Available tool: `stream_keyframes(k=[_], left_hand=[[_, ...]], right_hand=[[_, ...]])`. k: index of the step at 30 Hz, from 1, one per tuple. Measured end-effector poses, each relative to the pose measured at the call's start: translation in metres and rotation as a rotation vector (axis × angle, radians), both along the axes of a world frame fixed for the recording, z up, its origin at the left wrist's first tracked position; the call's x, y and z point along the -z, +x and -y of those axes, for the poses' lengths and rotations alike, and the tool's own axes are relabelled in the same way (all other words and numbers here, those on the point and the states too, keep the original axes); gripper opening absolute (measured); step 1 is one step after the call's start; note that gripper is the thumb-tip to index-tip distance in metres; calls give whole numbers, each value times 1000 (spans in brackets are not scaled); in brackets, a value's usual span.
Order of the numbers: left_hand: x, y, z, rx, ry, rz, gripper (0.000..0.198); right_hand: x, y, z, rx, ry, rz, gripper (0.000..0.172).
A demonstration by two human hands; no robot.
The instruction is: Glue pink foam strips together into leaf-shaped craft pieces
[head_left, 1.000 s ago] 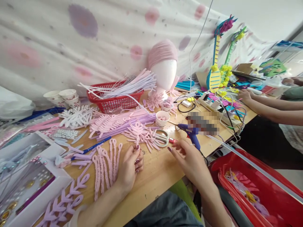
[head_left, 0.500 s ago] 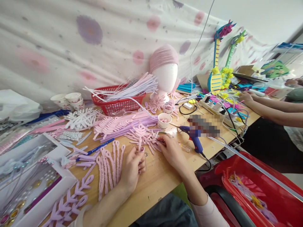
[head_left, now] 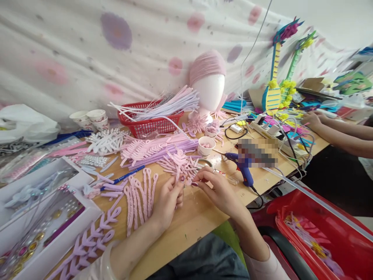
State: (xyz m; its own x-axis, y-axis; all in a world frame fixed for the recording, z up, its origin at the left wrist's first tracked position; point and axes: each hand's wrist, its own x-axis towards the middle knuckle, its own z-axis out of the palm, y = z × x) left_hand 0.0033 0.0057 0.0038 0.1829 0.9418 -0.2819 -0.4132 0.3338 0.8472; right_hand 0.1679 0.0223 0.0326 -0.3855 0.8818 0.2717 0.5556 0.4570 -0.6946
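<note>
My left hand (head_left: 170,196) is closed, thumb against fingers, on a pink pipe cleaner (head_left: 177,173) whose upper part sticks up from the grip. Just to its right, my right hand (head_left: 214,186) pinches with thumb and fingertips at a small pale pink bit (head_left: 189,181), too small to name. Behind the fingertips lies a loose heap of short pink pipe cleaner pieces (head_left: 166,165). Scissors (head_left: 204,161) lie partly hidden behind my right hand. Left of my left hand are several twisted pink pipe cleaner loops (head_left: 135,198).
A blue glue gun (head_left: 243,171) with its cord lies to the right. Behind stand a paper cup (head_left: 206,147), a red basket (head_left: 151,127) of pipe cleaners and a foam head (head_left: 211,89). White boxes (head_left: 84,204) of beads are at left. Another person's hands (head_left: 313,119) are at far right.
My right hand has moved left from the heap of pieces, bringing its fingertips close to my left hand's. The whole view has shifted slightly. My left hand keeps its grip.
</note>
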Motion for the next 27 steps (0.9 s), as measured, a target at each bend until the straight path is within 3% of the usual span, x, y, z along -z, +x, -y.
stream_keyframes(k=[4, 10, 14, 20, 27], left_hand=[[0, -1, 1, 66, 18, -47, 38], [-2, 0, 2, 36, 52, -72, 39], [-1, 0, 2, 13, 48, -51, 39], [-3, 1, 3, -45, 42, -59, 38], [-5, 2, 2, -65, 34, -47, 36]], right_hand=[[-6, -2, 5, -63, 12, 7, 13], [-7, 1, 6, -43, -9, -20, 12], [3, -6, 10, 50, -147, -193, 12], [23, -22, 12, 72, -293, -433, 18], [25, -25, 13, 50, -459, -550, 26]])
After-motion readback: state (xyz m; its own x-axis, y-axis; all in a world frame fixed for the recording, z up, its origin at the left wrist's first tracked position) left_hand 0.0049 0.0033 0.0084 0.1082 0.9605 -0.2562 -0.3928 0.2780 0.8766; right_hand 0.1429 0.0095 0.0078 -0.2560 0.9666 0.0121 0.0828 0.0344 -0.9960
